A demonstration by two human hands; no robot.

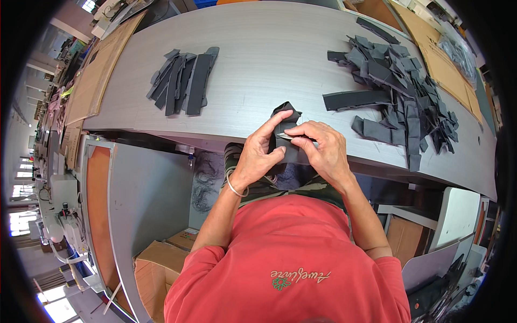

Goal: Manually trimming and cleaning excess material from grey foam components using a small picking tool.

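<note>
Fingers of left hand and right hand closed on dark strip, pinched between both thumbs at table edge, wrists bent inward

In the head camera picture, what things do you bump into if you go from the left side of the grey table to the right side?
Cardboard sheet → neat stack of dark strips → left hand → dark piece held in both hands → right hand → messy pile of dark strips → cardboard at the far right of the table.
</note>
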